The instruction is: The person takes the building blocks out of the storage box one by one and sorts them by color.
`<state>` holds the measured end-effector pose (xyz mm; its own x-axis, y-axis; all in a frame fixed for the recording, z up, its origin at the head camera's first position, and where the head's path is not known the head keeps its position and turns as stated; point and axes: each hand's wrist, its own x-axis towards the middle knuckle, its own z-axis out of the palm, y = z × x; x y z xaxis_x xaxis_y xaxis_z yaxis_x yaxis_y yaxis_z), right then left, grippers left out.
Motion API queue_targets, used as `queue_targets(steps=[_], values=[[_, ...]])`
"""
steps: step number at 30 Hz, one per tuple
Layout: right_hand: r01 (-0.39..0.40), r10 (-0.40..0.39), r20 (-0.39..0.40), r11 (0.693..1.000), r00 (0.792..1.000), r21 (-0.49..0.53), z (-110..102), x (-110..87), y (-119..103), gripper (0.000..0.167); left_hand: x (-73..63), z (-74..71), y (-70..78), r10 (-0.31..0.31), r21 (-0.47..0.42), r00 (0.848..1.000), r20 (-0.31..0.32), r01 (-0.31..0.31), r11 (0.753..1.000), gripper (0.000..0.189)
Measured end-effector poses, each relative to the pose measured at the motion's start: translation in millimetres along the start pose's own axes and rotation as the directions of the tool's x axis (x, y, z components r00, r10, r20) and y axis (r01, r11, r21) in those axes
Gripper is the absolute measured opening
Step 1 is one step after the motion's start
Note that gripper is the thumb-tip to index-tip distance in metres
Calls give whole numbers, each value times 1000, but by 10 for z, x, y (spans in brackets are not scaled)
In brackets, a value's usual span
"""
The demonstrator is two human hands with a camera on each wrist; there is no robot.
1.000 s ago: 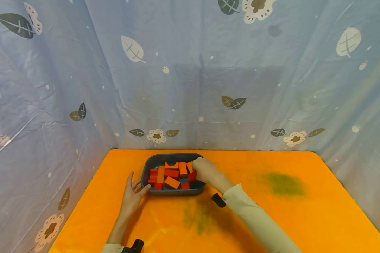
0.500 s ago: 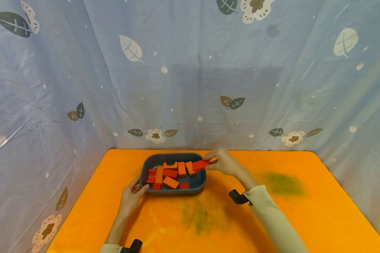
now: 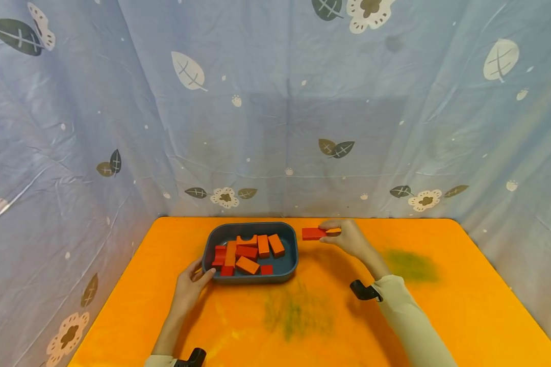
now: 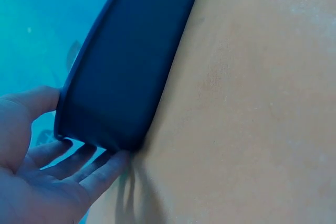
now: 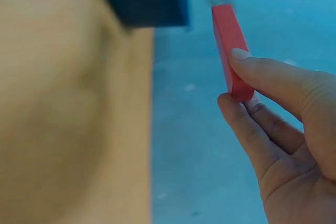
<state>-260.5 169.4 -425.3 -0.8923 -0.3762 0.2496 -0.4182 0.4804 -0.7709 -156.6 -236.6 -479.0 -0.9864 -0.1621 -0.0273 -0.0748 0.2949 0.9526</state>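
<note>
My right hand [image 3: 350, 239] holds up a flat red rectangular block [image 3: 313, 234] to the right of the dark grey tray [image 3: 257, 280]. In the right wrist view, the thumb presses one face of the block and fingertips support its lower end. At the tray's left end, my left hand [image 3: 189, 286] holds the front corner. The left wrist view shows its thumb at the rim and the fingers against the outer wall. Inside the tray lie several orange and red blocks, among them an orange arch block [image 3: 247, 241], an orange rectangular block [image 3: 276, 245] and a small red block [image 3: 267, 269].
An orange-yellow table top [image 3: 376, 326] with greenish smudges lies under the tray. A light blue patterned curtain [image 3: 266, 122] hangs behind the table and along both sides. Each wrist carries a black camera mount, such as the right mount [image 3: 364, 290].
My right hand has come out of the tray with the red block and moved right, past the rim. The left hand's fingers have drawn closer to the tray's end.
</note>
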Motion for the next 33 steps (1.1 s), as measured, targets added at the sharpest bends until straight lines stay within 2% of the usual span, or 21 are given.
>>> queue_targets(steps=[8, 16, 21, 23, 28, 30, 33], values=[[-23, 22, -26, 999, 999, -33, 89, -100, 449, 31, -2, 10, -3, 16, -48, 1000, 5, -16, 999, 63], [-28, 23, -51, 994, 998, -104, 150, -127, 582, 31, 7, 9, -9, 7, -48, 1000, 3, -7, 999, 62], [-64, 59, -46, 993, 997, -98, 193, -152, 651, 29, 11, 11, -8, -2, -49, 1000, 8, 3, 999, 64], [-47, 43, -37, 993, 998, -106, 215, -150, 689, 28, 9, 11, -6, -2, -48, 1000, 9, 2, 999, 65], [61, -59, 15, 972, 998, -226, 251, -107, 728, 27, -9, 3, -18, 4, -47, 1000, 9, -4, 999, 63], [81, -75, 33, 962, 997, -261, 255, -94, 720, 28, -14, 2, -26, 3, -45, 1000, 7, -3, 999, 63], [77, -71, 36, 964, 997, -253, 255, -83, 707, 29, -15, 4, -31, 3, -43, 1000, 4, -3, 999, 63]])
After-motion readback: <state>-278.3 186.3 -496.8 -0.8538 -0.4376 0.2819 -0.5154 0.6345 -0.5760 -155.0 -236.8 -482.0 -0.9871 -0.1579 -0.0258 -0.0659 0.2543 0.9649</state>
